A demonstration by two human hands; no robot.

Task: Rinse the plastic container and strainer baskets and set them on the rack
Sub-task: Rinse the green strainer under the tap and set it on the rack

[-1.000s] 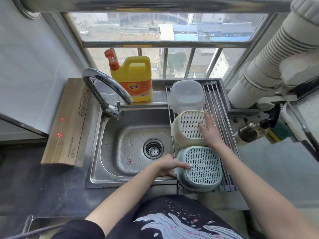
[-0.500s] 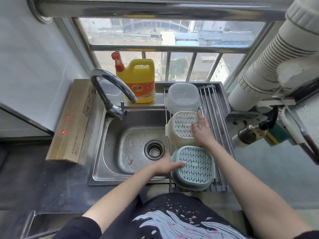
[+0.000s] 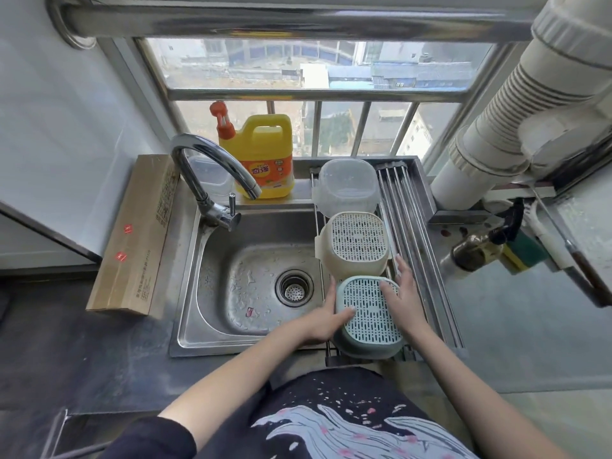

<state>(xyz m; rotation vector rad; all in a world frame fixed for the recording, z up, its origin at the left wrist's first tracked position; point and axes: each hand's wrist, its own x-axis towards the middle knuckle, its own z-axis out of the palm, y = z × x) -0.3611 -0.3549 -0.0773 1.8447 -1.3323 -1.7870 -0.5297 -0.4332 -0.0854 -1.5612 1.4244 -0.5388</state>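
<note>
Carton (image 3: 132, 240) lies flat at far left on the counter, well apart from the sink (image 3: 212, 293), likely kept there to stay dry. Faucet (image 3: 212, 180) arcs over the basin with no water running; droplets on the basin floor and around the drain (image 3: 294, 289). Yellow soap jug (image 3: 265, 160) stands upright on the back ledge behind the spout, within reach of the basin.

Rack (image 3: 417, 233) of steel rods spans the right part of the sink, so runoff falls into the basin. Three task items sit on it in a row, all inverted, presumably to drain: clear container (image 3: 346, 185) at the back, cream basket (image 3: 356, 241) in the middle, green basket (image 3: 369, 314) nearest the person.

Left hand (image 3: 326, 321) holds the green basket's left wall, fingers up along the side, thumb laid over the perforated base. Right hand (image 3: 405, 294) cups the right side, fingers spread and lightly curled against wall and top edge. Grip is two-sided and moderate in width, holding the green basket between the palms. Judgement: this is a seating or squaring adjustment, aligning it behind the cream basket, which it touches or nearly touches; cannot tell which.

Judgement: task is near done, all three pieces on the rack. Bottle and sponge (image 3: 520, 256) sit at far right, uninvolved.
</note>
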